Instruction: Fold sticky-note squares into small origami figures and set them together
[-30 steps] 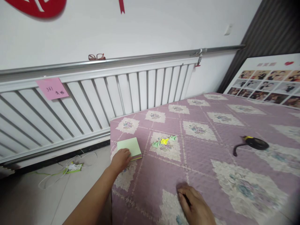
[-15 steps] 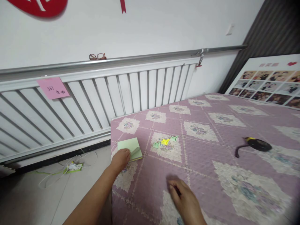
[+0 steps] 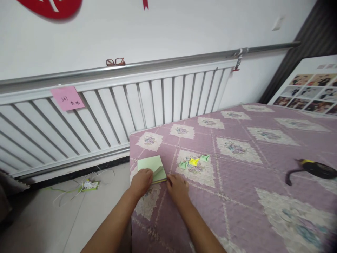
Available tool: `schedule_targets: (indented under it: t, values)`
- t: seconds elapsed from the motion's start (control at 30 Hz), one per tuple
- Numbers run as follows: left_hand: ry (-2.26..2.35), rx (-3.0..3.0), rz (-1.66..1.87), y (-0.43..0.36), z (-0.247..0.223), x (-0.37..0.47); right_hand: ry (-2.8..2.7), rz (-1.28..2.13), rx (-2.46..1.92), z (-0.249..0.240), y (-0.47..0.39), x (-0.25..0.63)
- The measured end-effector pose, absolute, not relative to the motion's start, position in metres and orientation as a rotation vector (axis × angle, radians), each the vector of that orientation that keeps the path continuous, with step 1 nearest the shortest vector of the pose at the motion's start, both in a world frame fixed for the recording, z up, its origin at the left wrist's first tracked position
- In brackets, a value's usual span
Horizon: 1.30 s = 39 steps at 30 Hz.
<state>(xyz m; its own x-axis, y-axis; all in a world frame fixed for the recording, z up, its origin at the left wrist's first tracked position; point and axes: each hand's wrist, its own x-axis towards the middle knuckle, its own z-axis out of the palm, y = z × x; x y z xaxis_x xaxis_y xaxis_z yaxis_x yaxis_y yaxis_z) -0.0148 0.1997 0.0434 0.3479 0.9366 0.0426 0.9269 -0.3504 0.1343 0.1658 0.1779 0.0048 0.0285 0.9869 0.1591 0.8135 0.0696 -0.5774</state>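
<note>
A pad of pale green square paper (image 3: 150, 163) lies at the near left edge of the cloth-covered surface, its top sheet lifted at the near right corner. My left hand (image 3: 142, 181) is closed on the pad's near edge, its fingertips at the raised sheet. Beside the pad's right corner is my right hand (image 3: 178, 187), fingers curled and touching or almost touching the pad; whether they hold anything is hidden. Farther right, a yellow folded paper piece (image 3: 194, 161) sits between a green folded piece (image 3: 183, 164) and another green folded piece (image 3: 204, 158).
A black and yellow object with a strap (image 3: 318, 169) lies on the purple floral cloth (image 3: 200, 205) at right. Behind stands a white radiator (image 3: 155, 102) with a pink note (image 3: 67, 98); glasses (image 3: 116, 62) rest on its pipe. A power strip (image 3: 90, 185) is on the floor.
My right hand has moved left and away from me to the pad's right corner. My left hand stays at the pad. The view has shifted, moving the scene's right side outward.
</note>
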Motion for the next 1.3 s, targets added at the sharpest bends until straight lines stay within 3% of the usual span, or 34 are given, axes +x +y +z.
schedule_targets:
  t: [0.73,1.3]
  values:
    - [1.688,2.473,0.251,0.201,0.043,-0.020,-1.694,0.758,-1.409,0.005,0.208,0.156]
    - [1.739,2.452,0.251,0.201,0.042,-0.017,-1.401,0.900,-1.433,0.003,0.211,0.149]
